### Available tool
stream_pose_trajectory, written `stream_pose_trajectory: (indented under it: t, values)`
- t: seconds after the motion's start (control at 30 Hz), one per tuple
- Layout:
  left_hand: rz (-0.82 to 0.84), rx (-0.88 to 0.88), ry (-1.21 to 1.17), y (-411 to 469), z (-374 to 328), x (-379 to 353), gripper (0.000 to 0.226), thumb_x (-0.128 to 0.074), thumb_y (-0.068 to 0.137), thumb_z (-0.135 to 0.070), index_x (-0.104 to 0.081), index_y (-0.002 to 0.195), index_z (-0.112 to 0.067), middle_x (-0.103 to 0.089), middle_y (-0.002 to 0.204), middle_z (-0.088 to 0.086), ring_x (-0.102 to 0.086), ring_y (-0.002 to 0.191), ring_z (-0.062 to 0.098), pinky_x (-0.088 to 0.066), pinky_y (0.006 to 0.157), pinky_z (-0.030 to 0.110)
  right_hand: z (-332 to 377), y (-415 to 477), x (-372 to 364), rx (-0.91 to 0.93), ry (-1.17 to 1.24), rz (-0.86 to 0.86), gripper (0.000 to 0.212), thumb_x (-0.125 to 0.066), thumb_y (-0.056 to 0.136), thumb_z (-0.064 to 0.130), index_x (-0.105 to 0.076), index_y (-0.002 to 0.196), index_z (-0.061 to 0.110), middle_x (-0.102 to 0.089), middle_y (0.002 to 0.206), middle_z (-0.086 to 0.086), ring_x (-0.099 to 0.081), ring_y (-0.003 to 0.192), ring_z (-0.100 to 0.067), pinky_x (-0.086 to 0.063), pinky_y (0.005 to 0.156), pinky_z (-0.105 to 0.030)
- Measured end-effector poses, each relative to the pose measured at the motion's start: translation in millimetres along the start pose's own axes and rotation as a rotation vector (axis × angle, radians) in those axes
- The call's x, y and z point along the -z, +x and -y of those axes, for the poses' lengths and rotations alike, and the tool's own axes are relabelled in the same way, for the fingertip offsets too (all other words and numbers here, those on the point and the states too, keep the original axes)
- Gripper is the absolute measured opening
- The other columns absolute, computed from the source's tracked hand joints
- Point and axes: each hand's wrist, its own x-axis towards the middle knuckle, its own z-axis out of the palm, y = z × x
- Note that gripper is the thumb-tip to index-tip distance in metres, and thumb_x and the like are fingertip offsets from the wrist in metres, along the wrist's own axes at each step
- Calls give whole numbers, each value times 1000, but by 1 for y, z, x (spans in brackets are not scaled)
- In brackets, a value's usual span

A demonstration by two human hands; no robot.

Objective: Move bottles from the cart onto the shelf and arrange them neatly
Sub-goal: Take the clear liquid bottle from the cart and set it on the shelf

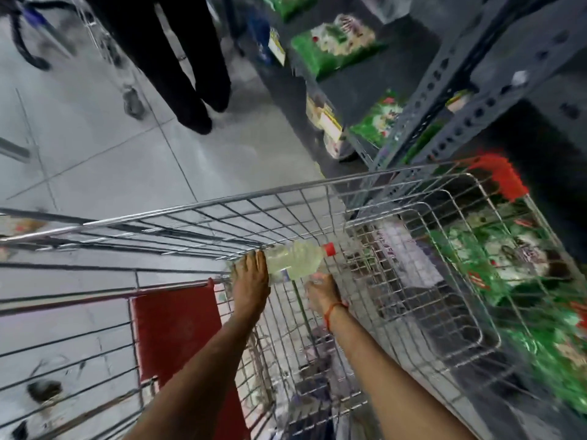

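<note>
Lying sideways inside the wire cart [286, 198], a red-capped bottle [293, 260], both hands' fingers [254, 262] gripping it.

No text can be read anywhere. The label on the bottle [293, 260], held between both hands, is too blurred, and so are the green packages [333, 46] far above them.

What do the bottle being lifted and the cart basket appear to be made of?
Bottle: looks like clear plastic, pale yellowish liquid showing through, with an opaque red cap, likely plastic. Cart: bright metal wire, seemingly chrome or zinc finished, judging by its silvery glints. Both hands are at the bottle.
</note>
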Motion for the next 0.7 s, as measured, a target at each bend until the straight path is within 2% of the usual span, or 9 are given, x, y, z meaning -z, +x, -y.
stream_pose_trajectory:
  t: [0.07,0.17,0.23,0.33,0.37,0.4,0.5,0.6,0.7]
  values:
    - [7,-21,-3,3,2,3,96,-72,77,-33,-12,147,-8,-29,148,17,-30,135,35,-21,115,51,-3,1,-1,-44,18,12,39,-57,83,10,-53,122,7,-54,102,-3,-55,85,-21,-51,70,-34]
    - [33,-87,-58,4,6,12,95,-79,66,-42,-27,140,-11,-40,137,13,-43,123,30,-42,101,44,-6,-4,4,-82,30,44,45,-57,82,12,-50,126,7,-52,98,-8,-52,86,-22,-52,86,-42]
    - [95,-102,-216,-1,2,18,92,-82,61,-44,-36,134,-10,-43,129,10,-48,109,24,-51,85,36,-7,-12,12,-116,46,46,42,-52,85,12,-48,126,6,-55,95,-11,-55,82,-23,-52,90,-43]
    - [281,-38,-598,-19,-10,23,79,-83,62,-34,-45,124,-5,-52,121,11,-53,96,18,-52,68,25,-1,-29,34,-166,125,76,26,-41,91,13,-54,111,4,-51,86,-25,-59,84,-29,-49,96,-45]
    - [351,-2,-762,-26,-16,27,70,-83,64,-28,-48,120,-4,-58,117,12,-59,95,20,-56,69,30,3,-36,43,-189,171,107,25,-38,93,17,-56,108,6,-50,89,-29,-59,86,-30,-49,93,-45]
    - [421,27,-895,-35,-21,32,64,-82,66,-24,-50,118,-4,-63,112,12,-64,92,22,-59,72,34,6,-45,54,-214,215,147,23,-37,94,21,-55,103,10,-51,88,-22,-57,82,-26,-50,81,-40]
    - [555,14,-1136,-58,-43,55,54,-78,73,-17,-53,120,-6,-71,97,2,-72,79,12,-59,61,24,15,-73,89,-253,321,289,22,-40,94,31,-51,91,12,-51,90,-8,-50,77,-19,-41,64,-33]
    - [620,-20,-1301,-82,-68,89,45,-72,79,-14,-54,118,-4,-71,101,7,-74,82,16,-59,62,25,23,-107,129,-170,424,407,26,-52,88,34,-53,96,10,-51,106,-15,-50,102,-29,-49,78,-36]
    - [562,-90,-1401,-107,-93,137,52,-73,75,-16,-52,121,-3,-67,110,11,-72,90,21,-60,67,30,28,-148,165,13,421,508,46,-61,80,39,-55,117,12,-51,125,-29,-53,109,-31,-51,90,-42]
